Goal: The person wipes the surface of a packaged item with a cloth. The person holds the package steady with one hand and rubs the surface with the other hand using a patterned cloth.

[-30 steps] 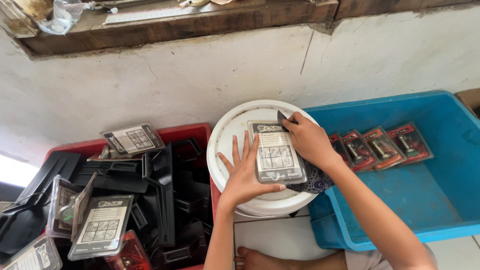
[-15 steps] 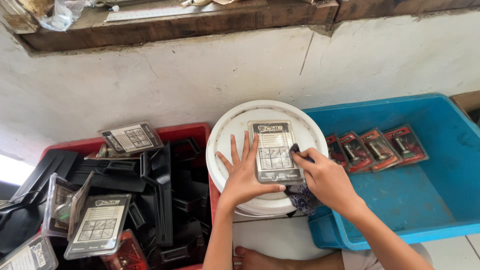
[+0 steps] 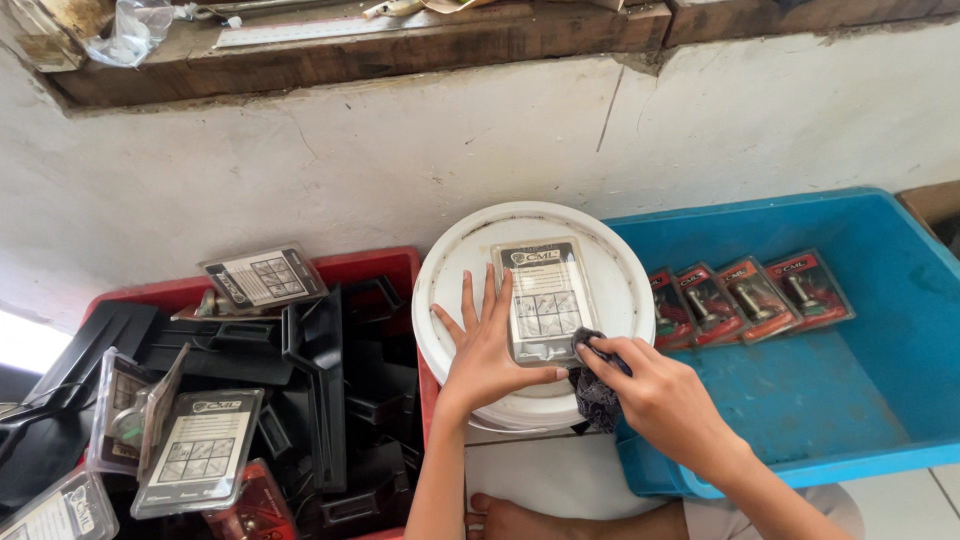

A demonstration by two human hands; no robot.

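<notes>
Atop white bucket lid, blister pack beside spread left fingers; right fingers clamped on dark cloth.

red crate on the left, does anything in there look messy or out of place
Yes. In the red crate, clear blister packs lie tilted at odd angles over jumbled black trays, unlike the four packs lined up in the blue bin.

Open room at the right of the frame on the bare floor of the blue bin, below four red packs. White bucket lid mostly covered in the middle. Red bin at lower left crammed full, no gap. Wall blocking the top.
</notes>
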